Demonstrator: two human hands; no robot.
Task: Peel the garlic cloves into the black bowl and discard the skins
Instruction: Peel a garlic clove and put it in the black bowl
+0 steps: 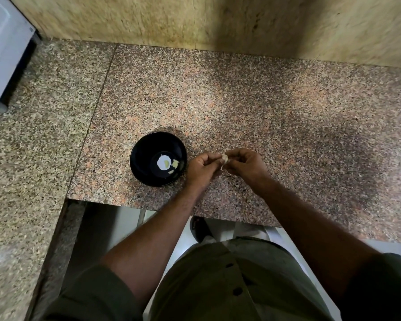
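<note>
Clove: I see the garlic clove [225, 159] just right of the black bowl [158, 159], pinched by left hand [203, 166] and right hand [245, 164].
Handling: light, slippery; I'd grip its ends.

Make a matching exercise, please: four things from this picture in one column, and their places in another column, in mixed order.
Things:
1. black bowl
2. garlic clove
3. peeled garlic pieces
4. white appliance

Places:
A. pinched between the left hand and the right hand
B. far left corner of the counter
C. inside the bowl
D. on the counter, left of both hands

Pairs: 1-D, 2-A, 3-C, 4-B
</note>
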